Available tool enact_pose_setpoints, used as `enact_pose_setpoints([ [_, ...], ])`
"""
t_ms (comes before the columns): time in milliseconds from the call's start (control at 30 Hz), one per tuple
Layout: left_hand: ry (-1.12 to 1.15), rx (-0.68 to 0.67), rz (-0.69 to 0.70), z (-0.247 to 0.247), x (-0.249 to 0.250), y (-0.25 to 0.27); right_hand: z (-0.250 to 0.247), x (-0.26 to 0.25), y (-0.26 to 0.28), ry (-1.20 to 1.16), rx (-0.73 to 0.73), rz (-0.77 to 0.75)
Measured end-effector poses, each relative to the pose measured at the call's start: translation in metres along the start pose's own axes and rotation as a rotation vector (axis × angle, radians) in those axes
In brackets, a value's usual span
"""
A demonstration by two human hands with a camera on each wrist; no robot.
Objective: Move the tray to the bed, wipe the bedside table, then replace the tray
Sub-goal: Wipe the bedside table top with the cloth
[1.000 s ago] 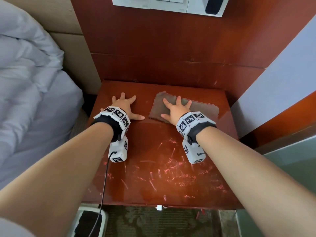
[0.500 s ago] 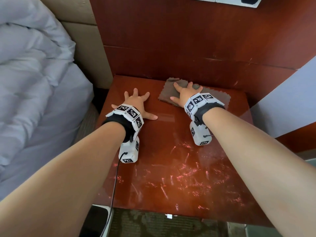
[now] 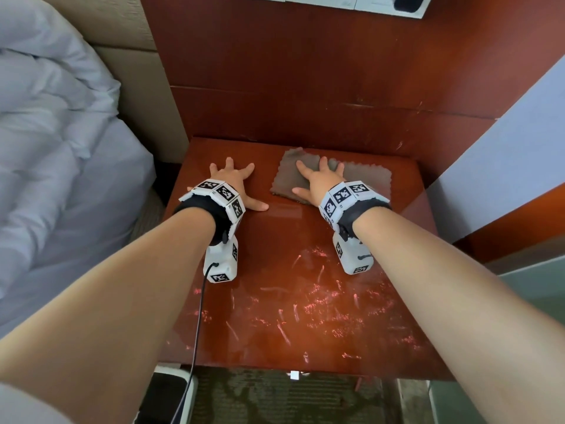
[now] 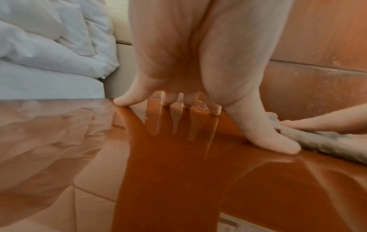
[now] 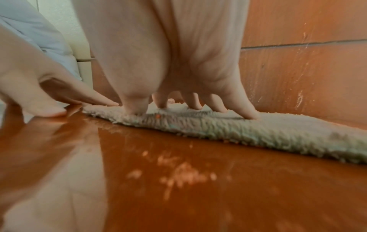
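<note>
A glossy red-brown bedside table [image 3: 293,301] fills the middle of the head view. A grey-brown cloth [image 3: 363,179] [image 5: 258,130] lies flat near its back edge, right of centre. My right hand [image 3: 318,179] [image 5: 188,106] presses on the cloth's left half with straight, spread fingers. My left hand [image 3: 232,182] [image 4: 178,105] rests flat on the bare wood just left of the cloth, fingers spread, thumb tip close to the cloth's edge [image 4: 327,146]. The tray is not in view.
A bed with rumpled white bedding [image 3: 55,148] lies left of the table, behind a beige headboard [image 3: 134,68]. Red wood panelling [image 3: 305,87] backs the table; a white switch plate [image 3: 351,3] sits above. A pale wall [image 3: 504,142] stands right. Carpet [image 3: 275,399] lies below.
My right hand has slid the cloth toward the table's back edge and then slightly back. The left hand has stayed flat on the wood; the head camera has shifted.
</note>
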State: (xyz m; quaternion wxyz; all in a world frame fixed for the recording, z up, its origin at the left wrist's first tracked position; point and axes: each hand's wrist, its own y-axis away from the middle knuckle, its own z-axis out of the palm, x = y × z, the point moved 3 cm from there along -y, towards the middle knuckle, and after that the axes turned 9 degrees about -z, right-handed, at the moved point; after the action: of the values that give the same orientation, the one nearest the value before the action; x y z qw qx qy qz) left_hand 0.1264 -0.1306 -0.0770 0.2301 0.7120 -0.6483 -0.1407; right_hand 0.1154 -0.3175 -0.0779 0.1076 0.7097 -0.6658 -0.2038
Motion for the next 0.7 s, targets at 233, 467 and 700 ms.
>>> enact_pose_setpoints([
  [233, -0.027, -0.007, -0.007, -0.005, 0.002, 0.008, 0.013, -0.006, 0.045, -0.018, -0.026, -0.010],
  [467, -0.106, -0.024, 0.065, -0.007, -0.011, 0.027, 0.018, -0.013, 0.063, 0.003, -0.041, -0.011],
  [700, -0.115, -0.027, 0.093, -0.003, -0.048, 0.034, 0.023, -0.034, 0.038, 0.007, -0.038, -0.036],
])
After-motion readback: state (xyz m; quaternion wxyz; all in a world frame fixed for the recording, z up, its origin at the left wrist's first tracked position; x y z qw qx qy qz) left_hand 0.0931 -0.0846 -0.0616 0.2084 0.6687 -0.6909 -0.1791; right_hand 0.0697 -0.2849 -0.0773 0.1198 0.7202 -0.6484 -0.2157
